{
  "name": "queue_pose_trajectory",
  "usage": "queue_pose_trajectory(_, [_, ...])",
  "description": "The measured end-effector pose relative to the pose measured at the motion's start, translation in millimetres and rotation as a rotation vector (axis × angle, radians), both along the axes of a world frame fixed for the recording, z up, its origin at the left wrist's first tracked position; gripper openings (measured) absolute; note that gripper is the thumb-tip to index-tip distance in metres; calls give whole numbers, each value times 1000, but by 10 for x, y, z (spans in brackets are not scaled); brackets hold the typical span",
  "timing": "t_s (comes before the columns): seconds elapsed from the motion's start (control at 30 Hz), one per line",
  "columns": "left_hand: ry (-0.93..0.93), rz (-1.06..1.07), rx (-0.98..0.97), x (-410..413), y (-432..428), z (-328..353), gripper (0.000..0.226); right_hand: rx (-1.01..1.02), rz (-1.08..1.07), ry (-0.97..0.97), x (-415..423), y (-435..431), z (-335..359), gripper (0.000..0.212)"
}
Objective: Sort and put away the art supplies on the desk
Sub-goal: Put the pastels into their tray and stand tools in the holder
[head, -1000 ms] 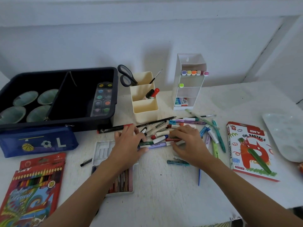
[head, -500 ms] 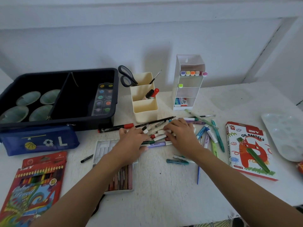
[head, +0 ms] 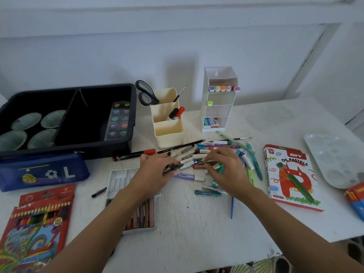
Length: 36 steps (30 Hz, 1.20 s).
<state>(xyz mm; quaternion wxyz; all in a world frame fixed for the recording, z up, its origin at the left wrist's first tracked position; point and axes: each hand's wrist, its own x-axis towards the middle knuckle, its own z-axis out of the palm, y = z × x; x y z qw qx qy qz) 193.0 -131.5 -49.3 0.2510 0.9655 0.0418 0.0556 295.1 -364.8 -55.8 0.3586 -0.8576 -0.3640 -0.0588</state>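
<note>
The markers (head: 187,160) lie before the holder (head: 168,131), bin (head: 78,147) at left, pastel box (head: 291,176) right.

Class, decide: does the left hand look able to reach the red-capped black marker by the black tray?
Probably yes. The red-capped marker lies just beyond the left hand with nothing between them, though that hand is curled on the pile of markers and may need to let go first.

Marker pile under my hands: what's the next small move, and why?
Probably gather a handful of markers and drop it into the middle slot of the cream holder. The left hand grips a few, the right hand touches the pile, and two markers stand in that slot.
</note>
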Motion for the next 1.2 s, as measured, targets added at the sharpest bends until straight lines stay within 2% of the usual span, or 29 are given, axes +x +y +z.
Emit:
queue_pose_trajectory(0.1, [-9,-5,-17,-35,-96,42,25,-115,88,8,-70,-109,42,7])
queue_pose_trajectory(0.23, [-37,22,-71,-124,-251,74,31,-288,228,-8,-157,-212,105,16])
queue_pose_trajectory(0.43, [-64,154,-218,-286,-353,80,40,-482,302,-83,-315,-179,55,29])
queue_pose_trajectory(0.57, [-127,263,-282,-451,-215,122,33,-431,305,-80,-384,-114,32,21])
queue_pose_trajectory(0.73, [-170,417,-327,-741,121,281,37,-210,349,52,-434,174,124,12])
queue_pose_trajectory(0.8, [-162,472,-313,-839,258,303,27,-170,396,57,-452,353,178,12])
queue_pose_trajectory(0.9, [-105,512,-280,-868,388,287,19,-169,454,-10,-491,614,217,21])
queue_pose_trajectory(1.07, [-52,477,-242,-757,423,233,30,-179,447,-254,-556,963,178,24])
queue_pose_trajectory(1.2, [-36,431,-186,-693,429,214,34,-244,490,-303,-570,1128,62,41])
